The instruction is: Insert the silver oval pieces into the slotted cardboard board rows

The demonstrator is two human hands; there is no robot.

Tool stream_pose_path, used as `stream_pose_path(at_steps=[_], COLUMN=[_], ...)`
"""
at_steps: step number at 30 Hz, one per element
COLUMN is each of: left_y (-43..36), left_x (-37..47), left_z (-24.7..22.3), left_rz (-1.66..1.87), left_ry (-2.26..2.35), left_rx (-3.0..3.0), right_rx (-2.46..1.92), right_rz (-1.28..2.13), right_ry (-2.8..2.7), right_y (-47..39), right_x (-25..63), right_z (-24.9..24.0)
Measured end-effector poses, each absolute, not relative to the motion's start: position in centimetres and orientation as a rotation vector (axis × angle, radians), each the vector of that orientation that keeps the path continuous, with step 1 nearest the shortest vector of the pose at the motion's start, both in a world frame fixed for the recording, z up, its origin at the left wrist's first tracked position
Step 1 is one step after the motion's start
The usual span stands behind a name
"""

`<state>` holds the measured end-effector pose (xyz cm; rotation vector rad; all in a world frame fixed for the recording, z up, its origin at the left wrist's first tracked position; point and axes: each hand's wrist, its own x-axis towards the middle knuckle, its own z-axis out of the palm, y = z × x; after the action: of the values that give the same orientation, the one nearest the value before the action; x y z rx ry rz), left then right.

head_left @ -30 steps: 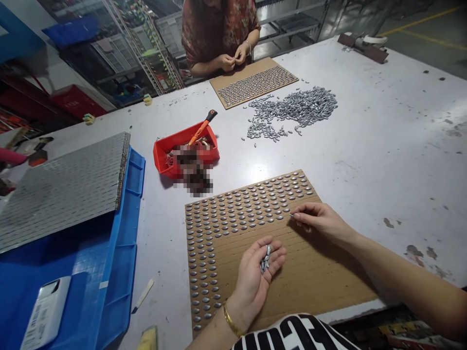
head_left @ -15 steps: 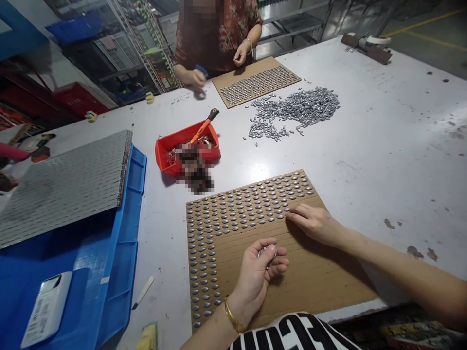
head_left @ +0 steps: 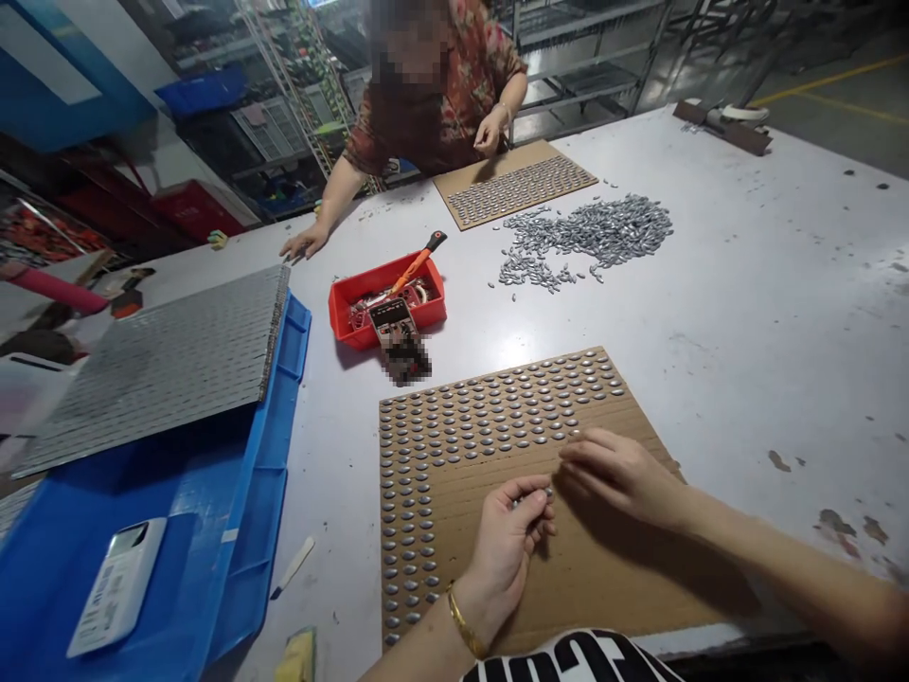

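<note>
A cardboard sheet [head_left: 497, 530] lies before me, with rows of small oval metal pieces [head_left: 490, 407] along its far and left sides. Above its middle, my left hand [head_left: 515, 530] is curled round some of these metal pieces, one showing at the thumb tip. My right hand [head_left: 611, 469] hovers just right of it, fingers bent and close together, near the lower edge of the rows; whether anything is between its fingertips is too small to tell. A loose pile of the same pieces [head_left: 617, 227] lies farther back on the table.
A red bin [head_left: 347, 332] with an orange-handled tool and a phone [head_left: 394, 327] stands beyond the sheet. On the left, a blue crate [head_left: 248, 530] bears a grey panel [head_left: 163, 350]. Across the table, a person [head_left: 440, 104] is at another filled cardboard sheet [head_left: 461, 223].
My right hand has left the end of the rows and come nearer my left hand, whose fingers have closed more. The other person's arm has reached out toward the grey panel. The view has shifted.
</note>
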<state>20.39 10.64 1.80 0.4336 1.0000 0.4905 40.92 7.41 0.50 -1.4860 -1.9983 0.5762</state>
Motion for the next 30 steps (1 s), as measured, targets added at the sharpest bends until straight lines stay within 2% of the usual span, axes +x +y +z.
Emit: stream_pose_path(at_steps=[4, 11, 30], left_y=[10.3, 9.8, 10.3], left_x=[20.5, 20.1, 19.9], left_z=[1.8, 0.5, -2.9], left_rz=[0.54, 0.573, 0.464], left_ry=[0.996, 0.989, 0.911], left_rx=[0.4, 0.403, 0.407], right_rx=[-1.341, -1.4, -1.469], right_rz=[0.905, 1.19, 1.085], right_ry=[-1.907, -1.63, -1.617], right_y=[6.3, 6.3, 6.2], right_x=[38.3, 36.9, 36.2], right_z=[1.2, 0.4, -0.6])
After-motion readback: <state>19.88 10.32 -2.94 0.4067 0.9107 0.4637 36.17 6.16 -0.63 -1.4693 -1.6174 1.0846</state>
